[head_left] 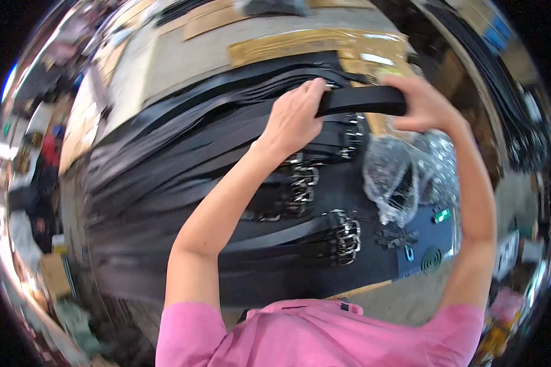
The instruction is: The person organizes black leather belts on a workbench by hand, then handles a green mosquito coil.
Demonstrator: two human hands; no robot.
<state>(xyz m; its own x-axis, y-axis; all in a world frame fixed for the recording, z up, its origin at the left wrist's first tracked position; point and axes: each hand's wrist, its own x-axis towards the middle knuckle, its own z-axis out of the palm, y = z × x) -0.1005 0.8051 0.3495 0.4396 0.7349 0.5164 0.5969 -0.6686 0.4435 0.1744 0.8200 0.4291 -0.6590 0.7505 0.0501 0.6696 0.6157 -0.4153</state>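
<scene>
A stack of black belts [362,100] is stretched between my two hands above the far part of the table. My left hand [292,117] is closed on the stack's left part, near a glint of metal. At the other end my right hand [423,105] grips the belts, with thumb and fingers on opposite sides. Below and to the left lie many more black belts [183,153], spread in long rows. Their metal buckles gather in clusters, one [304,183] in the middle and another [347,237] nearer my body.
Clear plastic bags [393,177] lie right of the buckles. Near the table's right corner are small black pieces [397,237], a green-and-white item [442,216] and a dark green coil [431,260]. Brown tape-covered sheeting [288,46] lies at the back. More black belts [490,73] hang at right.
</scene>
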